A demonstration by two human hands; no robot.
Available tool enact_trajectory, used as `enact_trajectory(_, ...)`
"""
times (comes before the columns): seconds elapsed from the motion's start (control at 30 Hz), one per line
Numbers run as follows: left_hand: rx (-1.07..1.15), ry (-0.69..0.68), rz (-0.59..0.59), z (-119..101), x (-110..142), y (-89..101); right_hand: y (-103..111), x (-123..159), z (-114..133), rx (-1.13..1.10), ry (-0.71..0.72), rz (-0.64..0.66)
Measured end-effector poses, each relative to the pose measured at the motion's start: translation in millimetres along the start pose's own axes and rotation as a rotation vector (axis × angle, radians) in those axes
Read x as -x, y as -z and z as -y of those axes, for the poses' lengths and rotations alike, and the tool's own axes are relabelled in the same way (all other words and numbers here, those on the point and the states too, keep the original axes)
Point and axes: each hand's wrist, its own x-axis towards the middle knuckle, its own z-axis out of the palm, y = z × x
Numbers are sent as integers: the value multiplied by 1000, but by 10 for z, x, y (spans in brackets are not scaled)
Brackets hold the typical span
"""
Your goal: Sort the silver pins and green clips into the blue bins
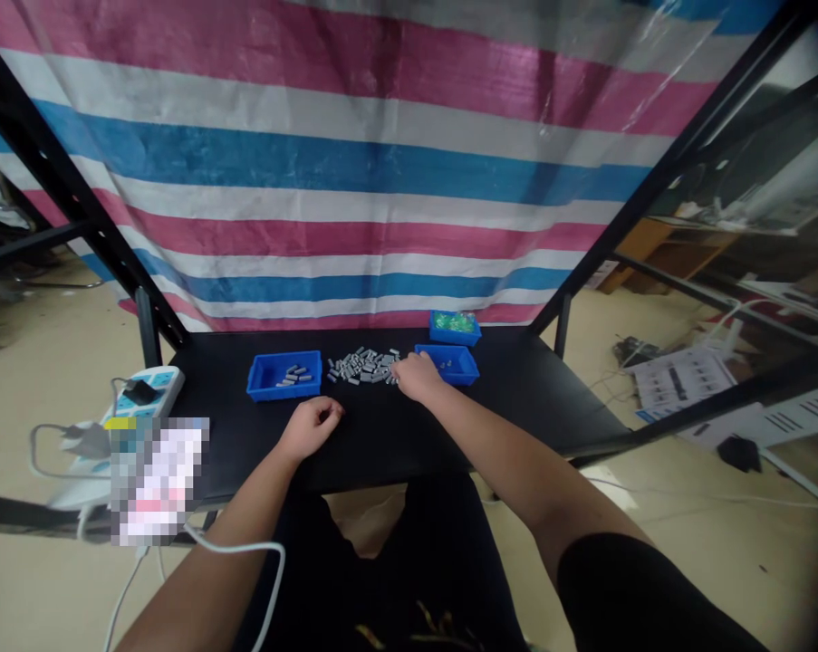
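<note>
A heap of several small grey parts [362, 364] lies on the black table [517, 398] between two blue trays. My right hand [417, 375] rests at the right edge of the heap, fingers curled down onto the parts; what they pinch is hidden. My left hand [312, 426] lies nearer to me on the table with its fingers curled in, and nothing shows in it. The left blue tray [283, 375] holds a few grey parts. The right blue tray [449, 363] sits just beyond my right hand.
A third blue tray [455, 326] with green pieces stands at the back right. A white power strip [143, 391] with cables sits at the table's left edge. A striped tarp hangs behind. Black frame posts stand at both sides.
</note>
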Motion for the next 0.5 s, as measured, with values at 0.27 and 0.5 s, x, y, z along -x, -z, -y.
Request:
enact_trajectory(0.27,-15,1,3,-31,-7,7,-12,205,50,-94,97,-164)
enact_trajectory(0.5,-16,-2,-1,12,-10,-13,101,338,-475,-233,-141,-379)
